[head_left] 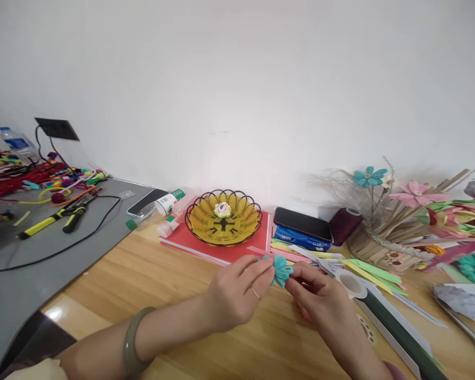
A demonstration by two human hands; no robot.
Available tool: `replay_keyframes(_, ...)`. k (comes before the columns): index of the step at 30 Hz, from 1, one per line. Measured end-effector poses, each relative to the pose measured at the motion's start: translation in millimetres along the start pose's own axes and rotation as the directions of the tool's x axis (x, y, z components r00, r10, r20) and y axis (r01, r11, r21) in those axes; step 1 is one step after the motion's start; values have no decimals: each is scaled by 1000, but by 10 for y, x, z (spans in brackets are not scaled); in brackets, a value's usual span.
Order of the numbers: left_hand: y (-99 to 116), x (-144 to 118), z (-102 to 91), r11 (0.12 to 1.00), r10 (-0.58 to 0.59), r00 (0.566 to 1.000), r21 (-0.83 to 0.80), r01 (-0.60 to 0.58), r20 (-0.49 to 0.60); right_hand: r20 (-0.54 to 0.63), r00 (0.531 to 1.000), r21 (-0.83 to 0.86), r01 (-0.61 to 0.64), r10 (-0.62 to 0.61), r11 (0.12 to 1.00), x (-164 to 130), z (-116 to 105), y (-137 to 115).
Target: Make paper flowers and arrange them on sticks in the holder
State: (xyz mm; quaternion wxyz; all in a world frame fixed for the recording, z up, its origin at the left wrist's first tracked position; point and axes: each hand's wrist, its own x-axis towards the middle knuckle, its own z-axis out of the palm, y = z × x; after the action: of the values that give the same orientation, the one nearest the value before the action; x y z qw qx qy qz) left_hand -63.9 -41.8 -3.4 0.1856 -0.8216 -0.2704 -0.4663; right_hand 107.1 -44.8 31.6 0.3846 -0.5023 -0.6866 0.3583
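Both the left hand and the right hand pinch a small teal paper flower just above the surface; fingertip pressure should probably stay light, sparing the petals.

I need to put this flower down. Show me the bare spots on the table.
Bare wood lies left of the left hand, between the grey mat and red paper. The right side is crowded: paper strips, tape roll, flower basket beside the right hand.
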Motion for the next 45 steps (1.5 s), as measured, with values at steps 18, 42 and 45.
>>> replay_keyframes(18,-21,53,1,990,142,989,-13,-143,-51,385,917,285,-221,99,933,36,-147,45)
replay_keyframes(42,63,55,182,997,35,999,61,-37,30,13,986,-230,162,-163,960,-38,-85,169)
replay_keyframes(45,54,55,209,997,48,999,59,-50,24,74,994,-162,95,-84,982,-6,-114,159)
